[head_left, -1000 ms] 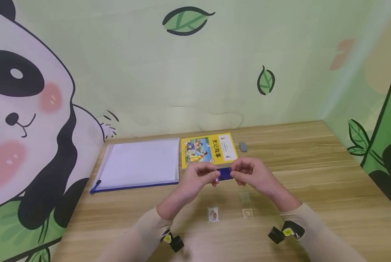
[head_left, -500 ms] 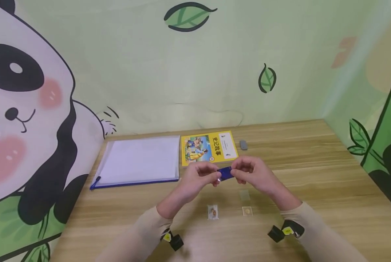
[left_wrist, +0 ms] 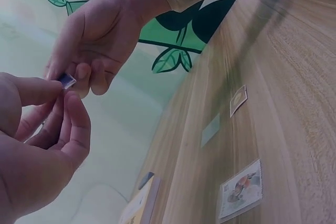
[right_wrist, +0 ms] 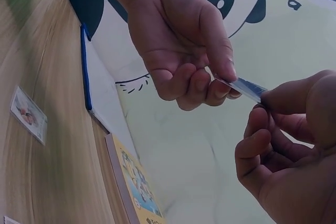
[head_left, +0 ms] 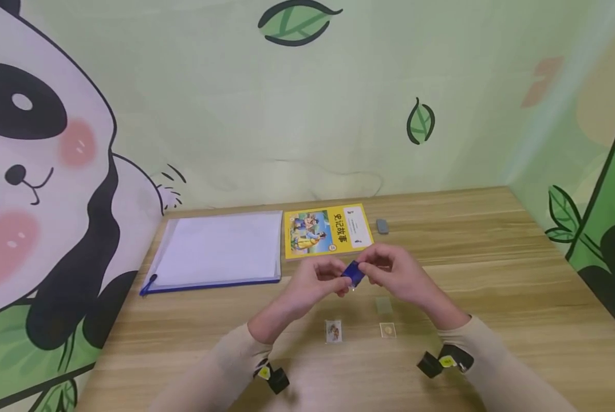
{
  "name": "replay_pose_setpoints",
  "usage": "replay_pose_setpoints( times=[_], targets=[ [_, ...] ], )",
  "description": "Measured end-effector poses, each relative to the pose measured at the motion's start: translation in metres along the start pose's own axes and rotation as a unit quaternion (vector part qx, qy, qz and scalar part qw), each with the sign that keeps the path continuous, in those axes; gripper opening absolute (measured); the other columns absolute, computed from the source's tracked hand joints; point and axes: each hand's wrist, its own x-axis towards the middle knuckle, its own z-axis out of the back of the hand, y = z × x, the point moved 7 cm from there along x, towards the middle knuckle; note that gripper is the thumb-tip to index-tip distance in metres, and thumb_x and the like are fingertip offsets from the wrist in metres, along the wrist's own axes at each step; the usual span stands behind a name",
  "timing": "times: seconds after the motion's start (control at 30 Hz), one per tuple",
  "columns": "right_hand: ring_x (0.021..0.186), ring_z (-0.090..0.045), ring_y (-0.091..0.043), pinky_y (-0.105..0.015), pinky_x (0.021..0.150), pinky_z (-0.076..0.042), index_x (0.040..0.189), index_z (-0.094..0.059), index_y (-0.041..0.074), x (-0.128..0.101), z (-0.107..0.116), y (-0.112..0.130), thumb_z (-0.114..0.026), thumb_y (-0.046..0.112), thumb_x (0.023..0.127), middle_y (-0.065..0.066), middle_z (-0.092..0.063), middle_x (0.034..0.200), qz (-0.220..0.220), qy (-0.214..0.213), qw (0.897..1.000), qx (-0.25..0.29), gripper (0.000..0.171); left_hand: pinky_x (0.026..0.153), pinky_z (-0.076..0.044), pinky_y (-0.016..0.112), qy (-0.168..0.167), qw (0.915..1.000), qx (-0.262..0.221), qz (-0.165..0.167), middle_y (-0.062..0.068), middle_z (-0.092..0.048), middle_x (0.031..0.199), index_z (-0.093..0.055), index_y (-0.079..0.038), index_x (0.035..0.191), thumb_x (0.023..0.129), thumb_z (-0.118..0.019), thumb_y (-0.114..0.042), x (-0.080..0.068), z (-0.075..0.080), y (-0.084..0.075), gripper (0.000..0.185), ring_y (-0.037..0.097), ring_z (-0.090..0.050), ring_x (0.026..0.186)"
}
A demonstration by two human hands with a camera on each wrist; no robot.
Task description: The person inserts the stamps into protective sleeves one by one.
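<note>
Both hands are raised a little above the wooden table [head_left: 493, 274], holding a small blue flat piece [head_left: 354, 273] between them. My left hand [head_left: 320, 281] pinches its left end with thumb and fingers. My right hand [head_left: 390, 270] pinches the other end. The left wrist view shows the blue piece [left_wrist: 66, 81] as a thin corner between my left hand [left_wrist: 44, 140] and right hand [left_wrist: 97, 51]. In the right wrist view the blue piece [right_wrist: 245, 87] is a thin strip held edge-on between the left hand [right_wrist: 184, 45] and right hand [right_wrist: 294, 150].
On the table below the hands lie a picture stamp [head_left: 334, 331], a small clear card with a gold mark [head_left: 387, 330] and a clear sleeve [head_left: 383, 305]. Farther back are a yellow book [head_left: 326, 230], a clear folder of white paper [head_left: 217, 250] and a grey eraser [head_left: 382, 226].
The blue piece has turned from lying level between the hands to standing tilted, and it looks shorter. The two hands have drawn slightly closer together.
</note>
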Motion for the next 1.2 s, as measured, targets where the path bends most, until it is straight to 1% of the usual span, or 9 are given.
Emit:
replay_pose_setpoints(
  times=[0.1,0.2,0.37,0.5,0.67,0.83,0.9,1.03,1.2],
  targets=[
    [0.067,-0.06,-0.014,-0.025,0.062,-0.057,0.099,-0.067,0.0,0.001,-0.003,0.0,-0.064,0.005,0.094,-0.011,-0.068,0.086,0.005,-0.003,0.999,-0.034,0.008,0.07,-0.06,0.027,0.0,0.9999,0.011,0.003,0.015,-0.071,0.087,-0.066,0.008,0.102,0.087,-0.068,0.002,-0.001,0.0,0.004,0.016,0.014,-0.065,0.07],
    [0.066,-0.059,-0.014,-0.024,0.061,-0.056,0.098,-0.068,0.003,0.002,-0.005,0.0,-0.065,0.006,0.093,-0.008,-0.069,0.085,0.005,-0.002,0.998,-0.065,0.007,0.071,-0.06,0.027,0.0,0.9997,0.025,0.008,0.018,-0.071,0.089,-0.067,0.007,0.102,0.088,-0.068,0.002,-0.002,0.0,0.006,0.016,0.014,-0.065,0.072],
    [0.066,-0.059,-0.013,-0.023,0.058,-0.055,0.097,-0.07,0.005,0.002,-0.008,0.002,-0.066,0.008,0.093,-0.005,-0.069,0.083,0.022,-0.007,0.995,-0.095,0.007,0.069,-0.058,0.025,-0.002,0.9986,0.051,0.013,0.019,-0.071,0.09,-0.067,0.004,0.102,0.087,-0.069,0.001,-0.003,-0.001,0.006,0.015,0.014,-0.064,0.073],
    [0.064,-0.06,-0.016,-0.023,0.053,-0.053,0.097,-0.07,0.008,0.001,-0.01,0.002,-0.066,0.011,0.093,-0.002,-0.068,0.08,0.025,-0.018,0.994,-0.102,0.007,0.068,-0.056,0.023,-0.015,0.9985,0.048,0.02,0.02,-0.071,0.09,-0.067,0.004,0.1,0.086,-0.069,0.002,-0.003,0.0,0.008,0.014,0.013,-0.064,0.072],
    [0.066,-0.062,-0.025,-0.024,0.051,-0.053,0.097,-0.07,0.008,0.0,-0.01,-0.003,-0.067,0.012,0.093,-0.003,-0.069,0.08,-0.001,-0.02,0.995,-0.095,0.007,0.067,-0.056,0.024,-0.031,0.9985,0.036,0.027,0.019,-0.071,0.089,-0.066,0.004,0.098,0.085,-0.069,0.003,-0.003,0.001,0.013,0.013,0.013,-0.064,0.07],
    [0.066,-0.061,-0.02,-0.024,0.055,-0.054,0.097,-0.071,0.007,0.0,-0.01,-0.005,-0.068,0.012,0.091,-0.009,-0.069,0.082,-0.019,0.0,0.995,-0.095,0.008,0.069,-0.058,0.026,-0.026,0.9983,0.04,0.034,0.016,-0.071,0.089,-0.067,0.003,0.099,0.085,-0.07,0.002,-0.004,0.0,0.017,0.015,0.014,-0.065,0.071],
    [0.066,-0.061,-0.016,-0.024,0.055,-0.054,0.096,-0.071,0.008,0.0,-0.01,-0.005,-0.069,0.012,0.091,-0.006,-0.069,0.081,-0.025,0.005,0.994,-0.104,0.007,0.071,-0.058,0.027,-0.017,0.998,0.048,0.036,0.014,-0.071,0.09,-0.067,0.001,0.1,0.086,-0.07,-0.001,-0.004,0.0,0.018,0.015,0.014,-0.065,0.073],
    [0.066,-0.06,-0.015,-0.025,0.054,-0.054,0.094,-0.072,0.011,0.001,-0.009,-0.005,-0.069,0.012,0.091,0.001,-0.068,0.079,-0.029,0.014,0.992,-0.121,0.005,0.074,-0.058,0.028,-0.006,0.9974,0.063,0.035,0.013,-0.07,0.095,-0.069,-0.001,0.104,0.091,-0.068,-0.008,-0.004,0.002,0.016,0.015,0.015,-0.064,0.077],
    [0.067,-0.059,-0.013,-0.024,0.056,-0.054,0.093,-0.073,0.012,0.003,-0.011,-0.003,-0.069,0.012,0.091,0.001,-0.069,0.081,-0.007,0.025,0.99,-0.136,0.005,0.075,-0.059,0.036,-0.026,0.9971,0.067,0.025,0.012,-0.071,0.097,-0.069,-0.002,0.105,0.092,-0.067,-0.012,-0.001,0.007,0.014,0.016,0.015,-0.063,0.075]
  ],
)
